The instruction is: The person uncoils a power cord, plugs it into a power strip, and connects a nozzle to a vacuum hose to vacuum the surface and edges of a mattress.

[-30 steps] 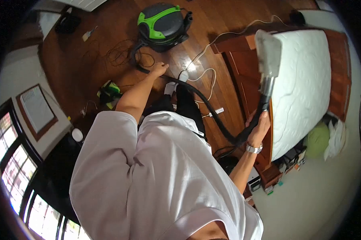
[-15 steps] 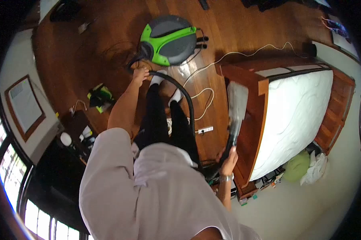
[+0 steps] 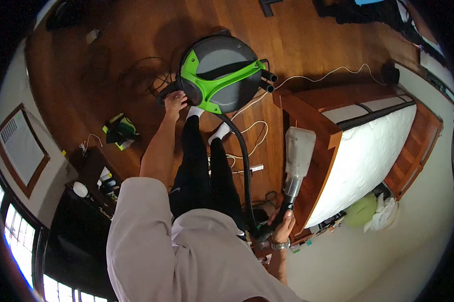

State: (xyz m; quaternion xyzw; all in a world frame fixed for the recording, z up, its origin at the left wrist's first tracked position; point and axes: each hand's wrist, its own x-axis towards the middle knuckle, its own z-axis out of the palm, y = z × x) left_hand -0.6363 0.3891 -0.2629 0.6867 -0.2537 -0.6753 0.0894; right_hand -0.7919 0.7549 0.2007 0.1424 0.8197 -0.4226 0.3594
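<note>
A round grey and green vacuum cleaner (image 3: 227, 60) lies on the wooden floor in front of the feet. My left hand (image 3: 175, 102) is beside its lower left edge, near a dark part, with the fingers loosely apart; contact is hard to tell. My right hand (image 3: 284, 227), with a watch on the wrist, is closed around the black vacuum handle (image 3: 287, 205). From this handle a clear, wide nozzle (image 3: 300, 151) points away from me. The black hose (image 3: 245, 171) curves from the handle up to the cleaner.
A wooden bed frame (image 3: 315, 194) with a white mattress (image 3: 365, 161) stands at the right. White cable (image 3: 307, 78) and a power strip (image 3: 256, 168) lie on the floor. A black and green item (image 3: 120, 131) is at the left, above a dark shelf (image 3: 93, 171).
My left hand has left the hose and its fingers have loosened beside the cleaner. The cleaner appears lower and further right in view. My right hand and the nozzle sit lower in view.
</note>
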